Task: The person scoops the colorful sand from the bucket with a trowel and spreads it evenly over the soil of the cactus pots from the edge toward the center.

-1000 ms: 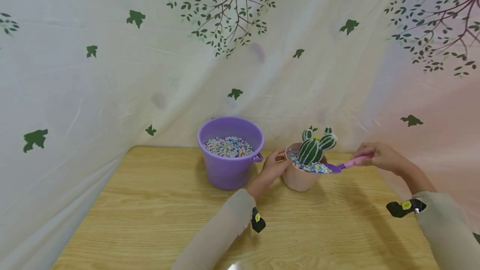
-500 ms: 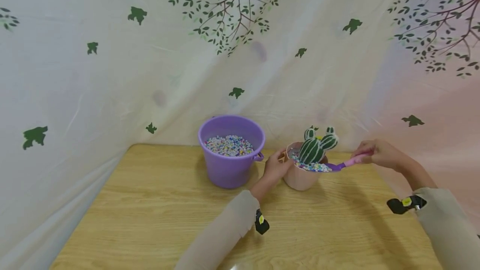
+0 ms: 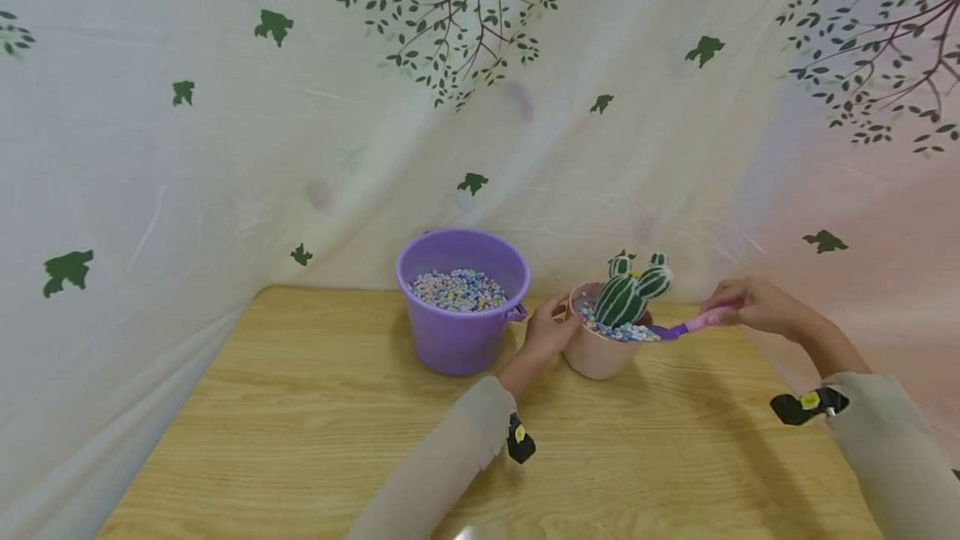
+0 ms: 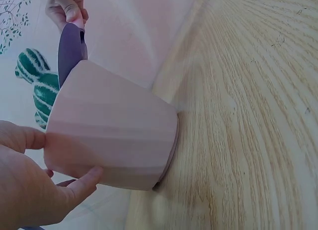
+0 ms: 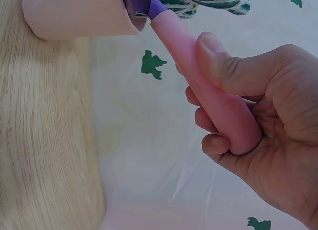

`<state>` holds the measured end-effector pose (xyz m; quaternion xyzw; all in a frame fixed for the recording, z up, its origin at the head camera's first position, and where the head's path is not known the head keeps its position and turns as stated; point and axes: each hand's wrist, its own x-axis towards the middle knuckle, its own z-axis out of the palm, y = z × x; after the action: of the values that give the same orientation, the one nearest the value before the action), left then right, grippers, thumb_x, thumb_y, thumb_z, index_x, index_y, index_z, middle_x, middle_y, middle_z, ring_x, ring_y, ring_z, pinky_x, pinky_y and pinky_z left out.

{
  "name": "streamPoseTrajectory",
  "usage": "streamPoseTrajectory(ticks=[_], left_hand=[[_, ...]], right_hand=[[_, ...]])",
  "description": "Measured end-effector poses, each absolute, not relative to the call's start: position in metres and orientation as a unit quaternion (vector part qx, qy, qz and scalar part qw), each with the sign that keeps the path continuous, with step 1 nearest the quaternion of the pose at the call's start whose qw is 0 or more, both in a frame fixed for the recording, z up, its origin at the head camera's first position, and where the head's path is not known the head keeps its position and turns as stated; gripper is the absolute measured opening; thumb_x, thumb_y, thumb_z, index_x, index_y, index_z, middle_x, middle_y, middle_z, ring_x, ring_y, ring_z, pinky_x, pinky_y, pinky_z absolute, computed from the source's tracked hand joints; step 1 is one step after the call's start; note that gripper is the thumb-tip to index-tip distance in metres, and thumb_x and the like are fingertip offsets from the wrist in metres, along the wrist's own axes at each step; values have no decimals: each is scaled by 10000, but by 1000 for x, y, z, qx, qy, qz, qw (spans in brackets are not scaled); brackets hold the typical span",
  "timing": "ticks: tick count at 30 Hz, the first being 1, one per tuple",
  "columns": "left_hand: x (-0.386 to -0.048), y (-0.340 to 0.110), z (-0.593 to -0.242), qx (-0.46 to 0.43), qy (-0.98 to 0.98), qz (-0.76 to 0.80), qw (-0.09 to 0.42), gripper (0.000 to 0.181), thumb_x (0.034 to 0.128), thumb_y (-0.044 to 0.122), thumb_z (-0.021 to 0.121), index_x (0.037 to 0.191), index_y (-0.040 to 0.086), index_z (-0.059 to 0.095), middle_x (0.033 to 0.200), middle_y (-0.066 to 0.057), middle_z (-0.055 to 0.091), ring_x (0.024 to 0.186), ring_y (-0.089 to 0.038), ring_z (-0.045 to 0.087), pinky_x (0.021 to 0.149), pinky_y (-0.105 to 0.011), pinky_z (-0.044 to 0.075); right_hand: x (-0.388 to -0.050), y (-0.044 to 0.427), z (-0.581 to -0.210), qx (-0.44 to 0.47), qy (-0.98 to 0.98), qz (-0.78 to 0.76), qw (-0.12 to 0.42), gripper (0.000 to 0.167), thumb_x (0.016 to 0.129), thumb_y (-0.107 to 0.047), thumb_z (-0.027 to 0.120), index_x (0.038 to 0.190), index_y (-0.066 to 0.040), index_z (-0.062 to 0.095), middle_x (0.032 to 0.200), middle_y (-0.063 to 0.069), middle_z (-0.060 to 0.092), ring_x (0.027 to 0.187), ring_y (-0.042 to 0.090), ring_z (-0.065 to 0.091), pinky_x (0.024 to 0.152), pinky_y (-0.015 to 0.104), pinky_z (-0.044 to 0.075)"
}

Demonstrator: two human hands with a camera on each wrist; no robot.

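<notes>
A pale pink flower pot (image 3: 596, 358) stands on the table with a green, white-striped cactus (image 3: 621, 302) in it, apparently knitted or made of yarn. My left hand (image 3: 546, 333) grips the pot's left side near the rim; in the left wrist view its fingertips press the pot wall (image 4: 114, 125). My right hand (image 3: 756, 307) holds a small trowel by its pink handle (image 5: 213, 91), fingers wrapped round it. The trowel's purple blade (image 3: 666, 332) lies at the pot's right rim. Small multicoloured beads (image 3: 630, 332) heap on the blade and at the cactus base; where one ends cannot be told.
A purple bucket (image 3: 456, 344), part filled with similar beads (image 3: 459, 291), stands left of the pot, close to my left hand. Behind the wooden table (image 3: 315, 407) hangs a pale curtain (image 3: 360, 173) with printed leaves and branches.
Both hands, the pot and the trowel keep nearly the same places. The whole view shifts slightly, and the trowel blade stays at the pot rim.
</notes>
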<state>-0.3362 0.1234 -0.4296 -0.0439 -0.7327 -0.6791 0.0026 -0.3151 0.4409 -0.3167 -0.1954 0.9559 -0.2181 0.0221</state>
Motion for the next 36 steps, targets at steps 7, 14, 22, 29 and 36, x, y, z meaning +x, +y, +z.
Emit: streamPoseTrajectory(ticks=[7, 14, 22, 29, 36], left_hand=[[-335, 125, -431, -48, -735, -677, -3, 553, 907, 150, 692, 1449, 152, 581, 1400, -162, 630, 1209, -300, 643, 986, -365, 577], [-336, 122, -432, -44, -734, -677, 17, 537, 886, 130, 696, 1417, 153, 616, 1346, -157, 670, 1159, -283, 678, 945, -320, 591], [-330, 124, -431, -44, -744, -666, 19, 579, 880, 198, 750, 1429, 119, 586, 1340, -166, 656, 1144, -305, 668, 946, -340, 584], [-335, 121, -433, -45, -733, -679, 15, 558, 878, 175, 729, 1421, 127, 607, 1314, -159, 677, 1118, -267, 679, 929, -320, 587], [-331, 122, -435, -56, -737, -674, 15, 576, 897, 220, 728, 1442, 114, 574, 1329, -159, 657, 1178, -295, 657, 956, -355, 588]], right_hand=[[-315, 441, -315, -199, 955, -218, 24, 150, 931, -111, 724, 1028, -21, 796, 943, 14, 695, 839, 55, 499, 702, 233, 425], [-313, 440, -313, -197, 956, -215, 24, 148, 934, -132, 726, 1022, -40, 801, 941, 2, 703, 842, 48, 521, 713, 232, 443], [-312, 437, -308, -205, 955, -209, 34, 139, 939, -163, 726, 1015, -78, 806, 964, 15, 712, 853, 54, 553, 728, 245, 485], [-316, 434, -305, -197, 959, -199, 39, 138, 930, -192, 741, 995, -91, 808, 944, 8, 707, 839, 70, 563, 727, 245, 510], [-316, 434, -305, -192, 961, -194, 44, 148, 926, -202, 748, 1006, -95, 810, 944, 3, 703, 836, 81, 561, 730, 243, 513]])
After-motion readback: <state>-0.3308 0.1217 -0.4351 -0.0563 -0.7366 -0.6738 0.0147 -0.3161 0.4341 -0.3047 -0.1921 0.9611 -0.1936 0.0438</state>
